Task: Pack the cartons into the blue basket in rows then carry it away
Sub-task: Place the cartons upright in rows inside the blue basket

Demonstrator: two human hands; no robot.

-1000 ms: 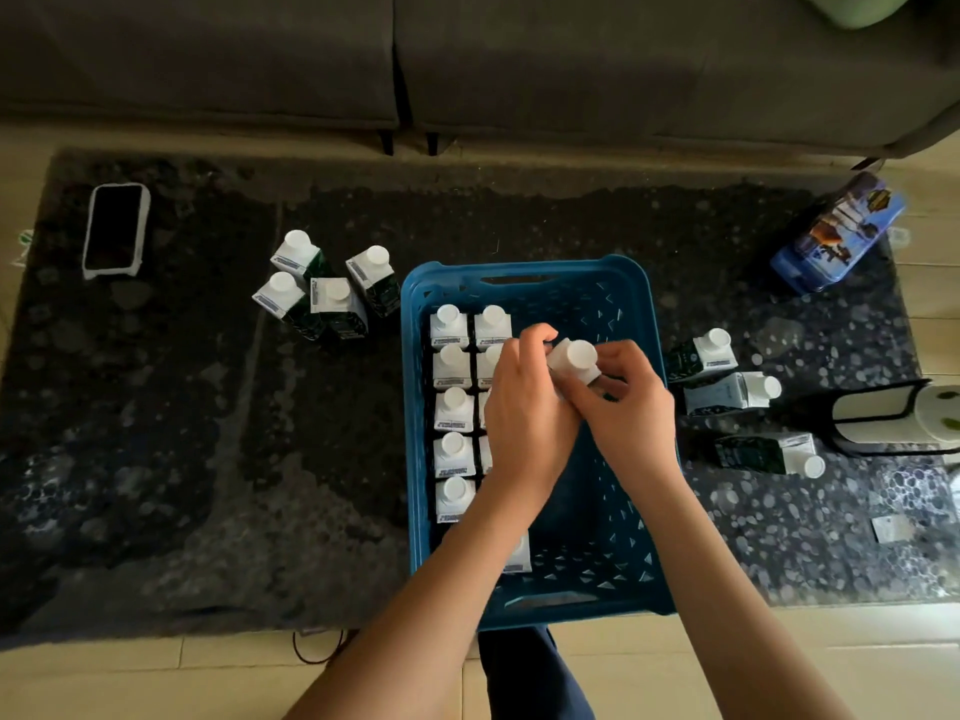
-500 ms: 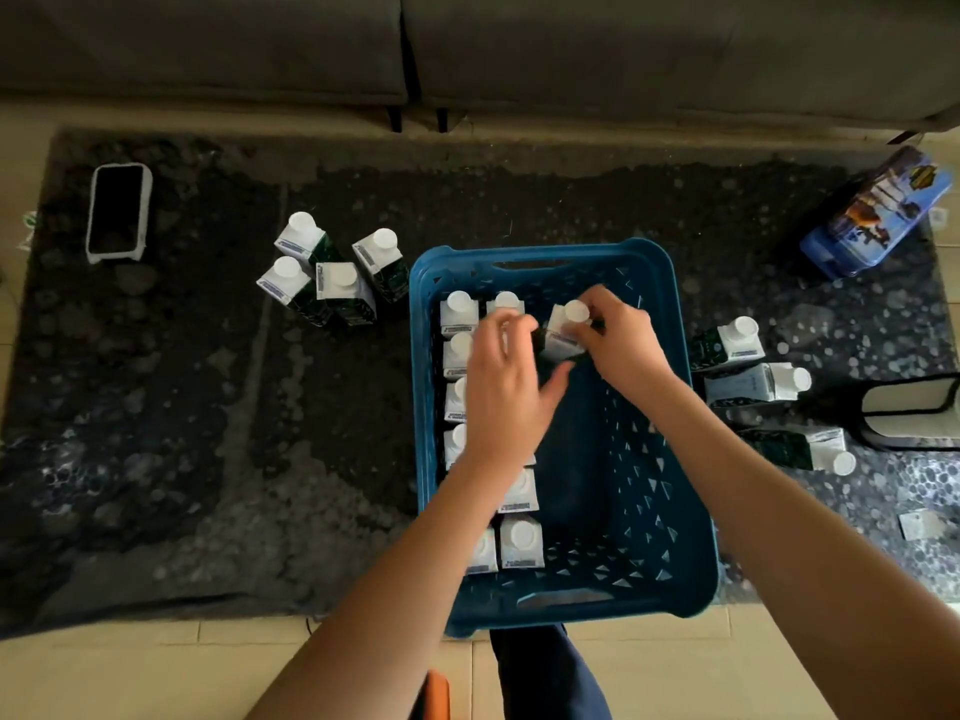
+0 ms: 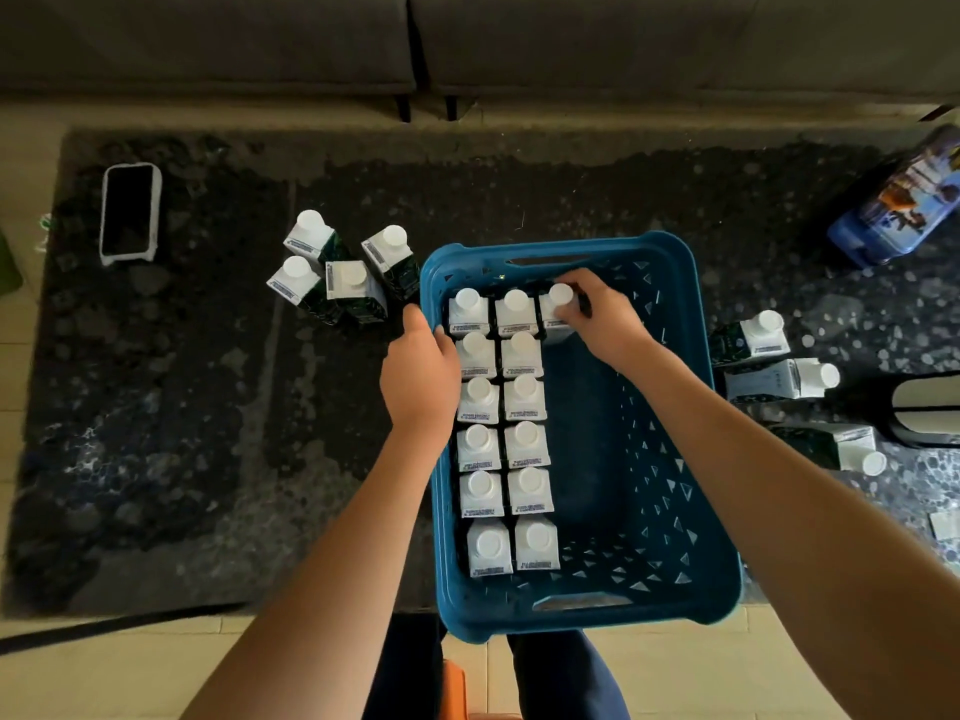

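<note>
1. My right hand [image 3: 602,314] has moved to the far end of the perforated plastic blue basket [image 3: 670,589] and now grips a white-capped carton [image 3: 558,306] beside two packed columns.
2. My left hand [image 3: 421,376], earlier hovering open, now clasps the basket's left rim.

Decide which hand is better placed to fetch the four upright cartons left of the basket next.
Left. The left hand rests at the blue basket rim beside those cartons; the right hand grips a carton inside.
</note>
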